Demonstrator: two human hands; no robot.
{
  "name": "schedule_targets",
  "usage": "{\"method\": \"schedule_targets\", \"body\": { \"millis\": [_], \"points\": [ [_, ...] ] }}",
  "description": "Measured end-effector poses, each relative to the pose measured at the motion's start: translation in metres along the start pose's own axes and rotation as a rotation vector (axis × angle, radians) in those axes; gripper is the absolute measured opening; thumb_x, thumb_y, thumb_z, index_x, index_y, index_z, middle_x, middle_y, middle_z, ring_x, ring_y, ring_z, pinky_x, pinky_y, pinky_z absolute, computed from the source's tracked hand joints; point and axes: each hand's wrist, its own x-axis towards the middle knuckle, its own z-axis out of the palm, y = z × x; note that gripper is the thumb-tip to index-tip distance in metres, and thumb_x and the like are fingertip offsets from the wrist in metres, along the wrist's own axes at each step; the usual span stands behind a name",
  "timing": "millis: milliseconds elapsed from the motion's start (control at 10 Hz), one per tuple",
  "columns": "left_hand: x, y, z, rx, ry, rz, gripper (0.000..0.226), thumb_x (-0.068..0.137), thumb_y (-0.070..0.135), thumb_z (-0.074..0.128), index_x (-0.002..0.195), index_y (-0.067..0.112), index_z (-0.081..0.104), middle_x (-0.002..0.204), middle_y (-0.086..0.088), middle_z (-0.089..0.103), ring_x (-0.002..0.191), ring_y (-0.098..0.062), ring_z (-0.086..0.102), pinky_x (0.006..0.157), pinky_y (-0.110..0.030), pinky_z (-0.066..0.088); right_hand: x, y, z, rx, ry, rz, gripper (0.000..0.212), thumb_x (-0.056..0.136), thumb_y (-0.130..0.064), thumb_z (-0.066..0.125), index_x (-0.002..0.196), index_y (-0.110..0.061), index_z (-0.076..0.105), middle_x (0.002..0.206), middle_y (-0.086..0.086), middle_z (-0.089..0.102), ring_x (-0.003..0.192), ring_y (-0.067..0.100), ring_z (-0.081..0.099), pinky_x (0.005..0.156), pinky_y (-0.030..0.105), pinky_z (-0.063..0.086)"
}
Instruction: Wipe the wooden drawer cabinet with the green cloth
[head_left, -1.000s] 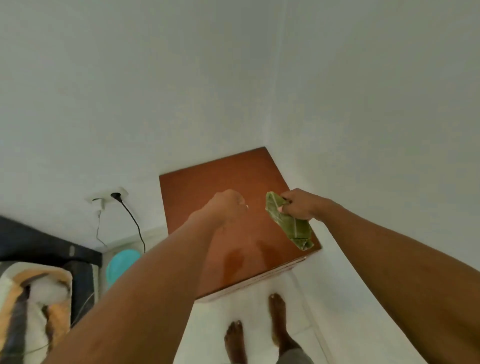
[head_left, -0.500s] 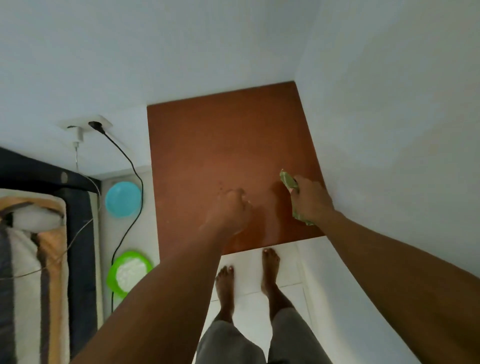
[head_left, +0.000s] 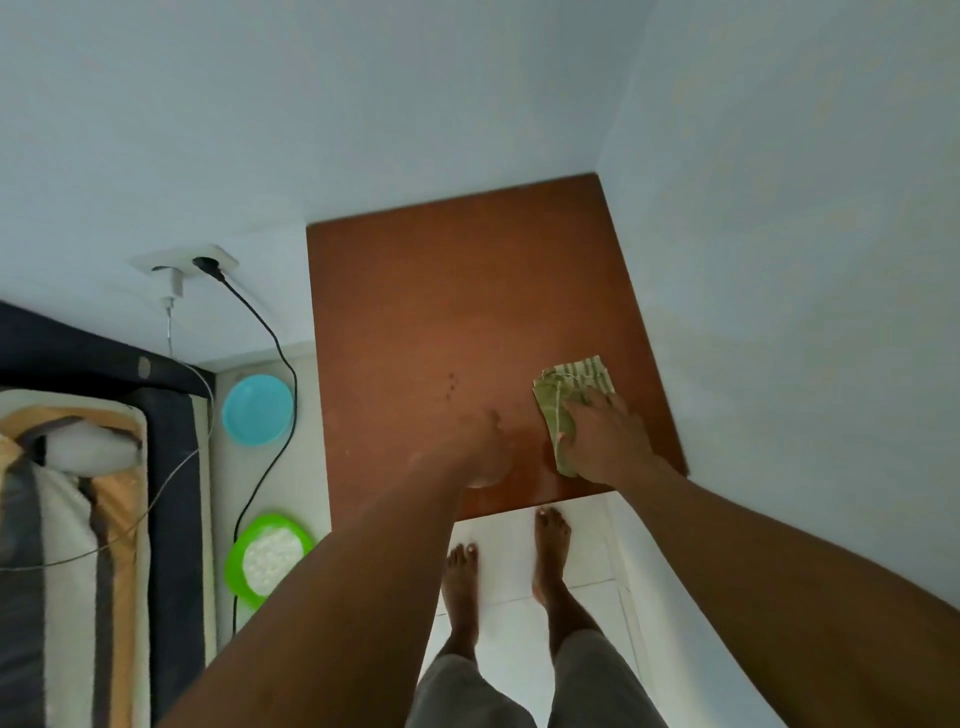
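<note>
The wooden drawer cabinet (head_left: 447, 312) shows only its reddish-brown top, set into the room's corner. The green cloth (head_left: 563, 387) lies flat on the top near the right front. My right hand (head_left: 605, 434) presses down on the cloth with fingers spread over it. My left hand (head_left: 480, 452) rests on the cabinet top near the front edge, just left of the cloth, fingers curled with nothing in it. Small dark specks (head_left: 452, 384) mark the wood left of the cloth.
White walls close in behind and to the right. A wall socket (head_left: 184, 260) with a black cable (head_left: 270, 338) is on the left, above a blue bowl (head_left: 257, 410) and a green bowl (head_left: 267, 558) on the floor. A striped mattress (head_left: 72, 545) lies far left. My bare feet (head_left: 506, 556) stand on white tiles.
My right hand brought the hanging cloth down and flattened it on the cabinet top. The view tilted downward, so the cabinet top fills more of the frame. My left hand lowered onto the wood.
</note>
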Motion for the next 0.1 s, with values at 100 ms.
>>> {"method": "schedule_targets", "body": {
  "millis": [100],
  "points": [
    [-0.0155, 0.0002, -0.029, 0.179, -0.079, 0.012, 0.061, 0.097, 0.05, 0.047, 0.149, 0.02, 0.045, 0.156, -0.008, 0.043, 0.141, -0.033, 0.043, 0.113, -0.055, 0.039, 0.0012, -0.0115, -0.037, 0.056, -0.207, -0.023, 0.044, 0.089, -0.032, 0.061, 0.13, -0.015, 0.062, 0.133, 0.008, 0.062, 0.117, 0.028, 0.06, 0.098, 0.042, 0.054]
  ]
}}
